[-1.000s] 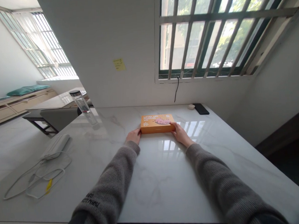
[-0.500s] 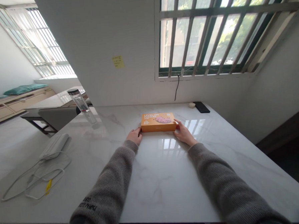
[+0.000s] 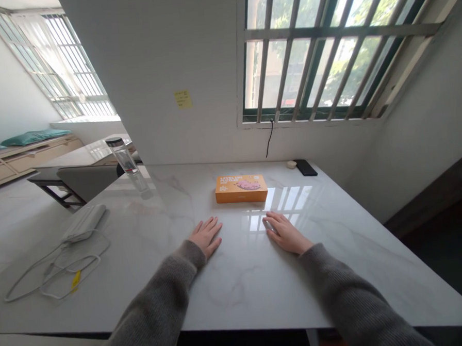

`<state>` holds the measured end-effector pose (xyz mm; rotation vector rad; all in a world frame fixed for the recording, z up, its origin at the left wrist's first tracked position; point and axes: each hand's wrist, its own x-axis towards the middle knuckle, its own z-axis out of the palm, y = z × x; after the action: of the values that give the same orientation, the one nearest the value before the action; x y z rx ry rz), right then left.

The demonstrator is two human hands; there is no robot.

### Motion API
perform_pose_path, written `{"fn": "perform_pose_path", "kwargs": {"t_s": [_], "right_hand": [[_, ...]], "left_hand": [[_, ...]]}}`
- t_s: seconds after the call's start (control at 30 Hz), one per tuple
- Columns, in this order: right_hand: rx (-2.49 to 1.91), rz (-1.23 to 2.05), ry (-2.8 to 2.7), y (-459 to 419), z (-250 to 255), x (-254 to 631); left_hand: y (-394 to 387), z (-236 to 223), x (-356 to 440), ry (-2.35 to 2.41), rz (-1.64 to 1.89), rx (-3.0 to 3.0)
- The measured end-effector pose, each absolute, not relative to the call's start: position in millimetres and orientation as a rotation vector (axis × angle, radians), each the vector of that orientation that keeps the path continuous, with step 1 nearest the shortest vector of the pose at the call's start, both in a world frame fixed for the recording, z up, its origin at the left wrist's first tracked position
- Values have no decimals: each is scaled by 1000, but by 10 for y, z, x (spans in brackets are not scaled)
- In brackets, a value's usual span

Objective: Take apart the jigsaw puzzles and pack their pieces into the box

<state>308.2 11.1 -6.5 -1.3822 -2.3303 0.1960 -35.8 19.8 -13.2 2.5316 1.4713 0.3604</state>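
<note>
An orange puzzle box [image 3: 241,189] lies flat near the back of the white marbled table [image 3: 237,286], its lid printed with "LEVEL UP! PUZZLES" and a pink picture. My left hand [image 3: 206,236] is in front of the box and to its left, open, with the fingers spread over the tabletop. To the front right of the box is my right hand [image 3: 285,233], also open, its fingers apart and pointing inward. Neither hand touches the box, and both hold nothing.
At the back right are a black phone [image 3: 305,167] and a small round white object [image 3: 291,164]. A clear bottle [image 3: 124,157] with a dark lid stands at the far left corner. On the left lie a white power adapter [image 3: 84,222] and its looped cable [image 3: 18,296].
Both hands have let go of the puzzle box's sides and drawn back toward me, opening onto the table. The box stays in about the same place.
</note>
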Motion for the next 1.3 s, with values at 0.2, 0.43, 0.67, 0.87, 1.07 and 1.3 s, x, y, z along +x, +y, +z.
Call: {"fn": "perform_pose_path", "kwargs": {"t_s": [0.2, 0.43, 0.67, 0.87, 1.07, 1.3], "right_hand": [[-1355, 341, -2364, -142, 12, 3125], [-1365, 313, -2337, -288, -51, 3073], [-1575, 60, -2219, 133, -113, 2950], [-1754, 76, -2159, 535, -15, 2881], [-1732, 138, -2188, 611, -26, 2896], [-1713, 136, -2179, 619, -66, 2925]], "left_hand": [[46, -73, -365, 1254, 743, 2415], [130, -144, -389, 1437, 616, 2515], [430, -96, -238, 1750, 470, 2494], [735, -78, -177, 1856, 429, 2437], [831, -108, -190, 1813, 413, 2469], [859, -130, -208, 1795, 425, 2470]]}}
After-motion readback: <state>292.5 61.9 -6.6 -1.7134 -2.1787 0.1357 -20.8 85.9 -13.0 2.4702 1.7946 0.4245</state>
